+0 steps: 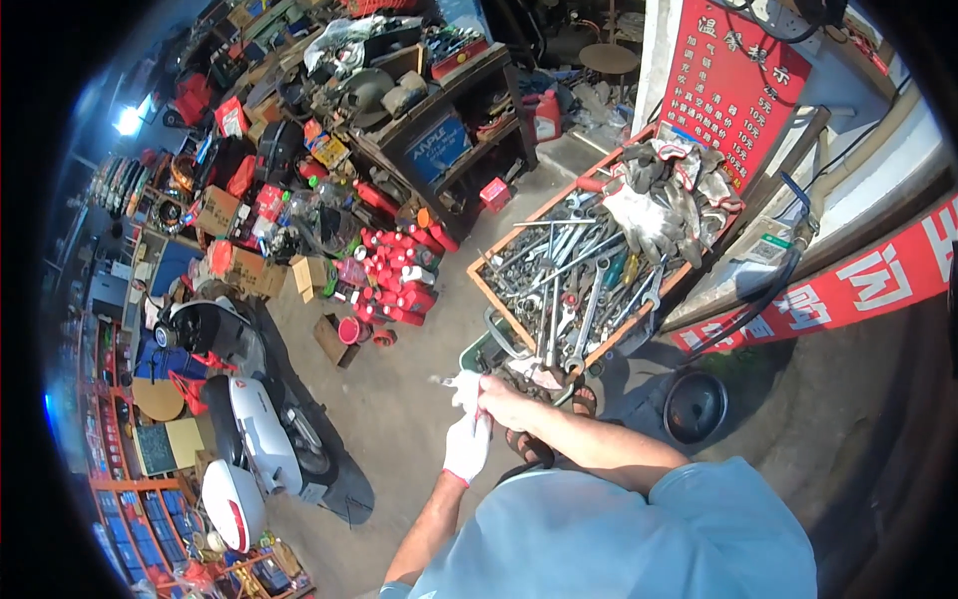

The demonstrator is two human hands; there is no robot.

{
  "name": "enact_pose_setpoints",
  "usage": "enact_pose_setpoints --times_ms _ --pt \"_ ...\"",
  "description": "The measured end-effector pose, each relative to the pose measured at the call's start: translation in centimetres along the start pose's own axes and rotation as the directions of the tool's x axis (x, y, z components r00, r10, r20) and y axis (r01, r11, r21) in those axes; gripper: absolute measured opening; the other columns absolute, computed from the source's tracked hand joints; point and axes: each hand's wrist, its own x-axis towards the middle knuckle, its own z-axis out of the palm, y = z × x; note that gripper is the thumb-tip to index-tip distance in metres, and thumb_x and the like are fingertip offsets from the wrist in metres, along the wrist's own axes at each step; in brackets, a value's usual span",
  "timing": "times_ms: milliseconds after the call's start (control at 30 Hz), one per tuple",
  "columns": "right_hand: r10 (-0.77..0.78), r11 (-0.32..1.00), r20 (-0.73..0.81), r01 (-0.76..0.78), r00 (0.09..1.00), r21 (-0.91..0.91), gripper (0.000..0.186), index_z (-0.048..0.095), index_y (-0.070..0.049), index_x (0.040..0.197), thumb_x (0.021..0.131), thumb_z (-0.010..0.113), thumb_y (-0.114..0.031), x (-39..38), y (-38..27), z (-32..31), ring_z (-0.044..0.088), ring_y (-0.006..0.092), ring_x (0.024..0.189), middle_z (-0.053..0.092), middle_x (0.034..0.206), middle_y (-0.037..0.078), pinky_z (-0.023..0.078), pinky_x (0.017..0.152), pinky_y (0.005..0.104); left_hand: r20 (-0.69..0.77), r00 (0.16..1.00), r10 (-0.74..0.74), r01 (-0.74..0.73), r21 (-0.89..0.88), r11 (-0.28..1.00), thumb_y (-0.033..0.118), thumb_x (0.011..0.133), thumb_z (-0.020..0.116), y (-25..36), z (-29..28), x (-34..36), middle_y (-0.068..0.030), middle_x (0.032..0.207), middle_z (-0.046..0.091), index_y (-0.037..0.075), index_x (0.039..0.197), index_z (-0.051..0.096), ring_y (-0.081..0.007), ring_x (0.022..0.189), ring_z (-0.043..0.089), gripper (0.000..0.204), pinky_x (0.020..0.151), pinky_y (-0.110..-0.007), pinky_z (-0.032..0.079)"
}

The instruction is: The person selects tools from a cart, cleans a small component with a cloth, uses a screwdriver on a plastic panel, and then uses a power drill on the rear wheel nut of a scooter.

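My left hand (467, 443) wears a white glove with a red cuff, its fingers partly hidden where the hands meet. My bare right hand (496, 397) is closed on white glove fabric (463, 387) at the left hand's fingertips; whether this is a separate glove is unclear. Just beyond them sits an orange-edged wooden crate (507, 311) of jumbled wrenches (594, 304), with soiled work gloves (644, 215) heaped in its far part. A green bin (475, 354) is partly hidden below the crate.
A white scooter (257, 429) stands at left. Red bottles (394, 285), cardboard boxes (257, 268) and a cluttered workbench (429, 150) lie farther back. A black basin (696, 407) rests on the ground at right, below red banners (808, 304) along the wall.
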Motion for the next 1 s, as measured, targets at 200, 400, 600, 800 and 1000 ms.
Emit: enact_pose_setpoints --times_ms 200,400,600,800,1000 --pt "0.171 0.717 -0.187 -0.252 0.967 -0.650 0.033 0.072 -0.001 0.076 0.090 0.068 -0.030 2.9 1.8 0.0 0.065 0.0163 0.070 0.069 0.072 0.006 0.052 0.065 0.0354 0.035 0.951 0.308 -0.310 0.095 0.946 0.021 0.094 0.057 2.3 -1.3 -1.9 -0.0206 0.079 0.064 0.002 0.097 0.063 -0.0397 0.075 0.064 0.020 0.069 -0.046 0.051" --pt "0.208 0.861 0.224 -0.069 0.952 -0.504 0.049 0.077 -0.003 0.090 0.096 0.057 -0.048 5.3 4.8 1.1 0.064 0.0167 0.078 0.073 0.085 0.006 0.052 0.076 0.0351 -0.017 0.944 0.329 -0.329 0.009 0.944 0.018 0.093 0.056 0.1 -2.7 -2.1 -0.0191 0.078 0.063 0.001 0.094 0.061 -0.0371 0.070 0.062 0.018 0.066 -0.045 0.050" --pt "0.446 0.829 0.319 -0.252 0.836 -0.499 0.040 0.068 -0.011 0.114 0.090 0.067 -0.043 4.4 7.4 -1.6 0.065 0.0177 0.094 0.069 0.104 0.006 0.053 0.078 0.0366 -0.100 0.775 0.624 -0.627 -0.007 0.779 0.021 0.093 0.055 0.3 -1.3 -1.6 -0.0168 0.077 0.064 0.000 0.095 0.063 -0.0345 0.073 0.064 0.022 0.070 -0.044 0.050" --pt "0.114 0.558 0.084 0.006 0.990 -0.830 0.054 0.058 0.000 0.126 0.093 0.062 -0.043 4.0 1.1 3.9 0.057 0.0281 0.119 0.061 0.127 0.018 0.047 0.097 0.0418 0.174 0.897 0.405 -0.401 -0.064 0.914 0.017 0.095 0.053 0.7 -4.6 -3.2 -0.0171 0.082 0.066 -0.001 0.101 0.063 -0.0338 0.075 0.066 0.022 0.071 -0.040 0.052" --pt "-0.070 0.743 -0.155 0.155 0.985 0.651 0.039 0.061 0.000 0.108 0.102 0.053 -0.038 3.9 -1.3 2.2 0.063 0.0360 0.103 0.064 0.109 0.019 0.052 0.098 0.0512 0.348 0.935 0.067 0.169 -0.606 0.778 0.032 0.102 0.053 -4.5 -2.5 1.5 -0.0043 0.089 0.066 0.001 0.113 0.062 -0.0170 0.078 0.064 0.034 0.070 -0.036 0.051"
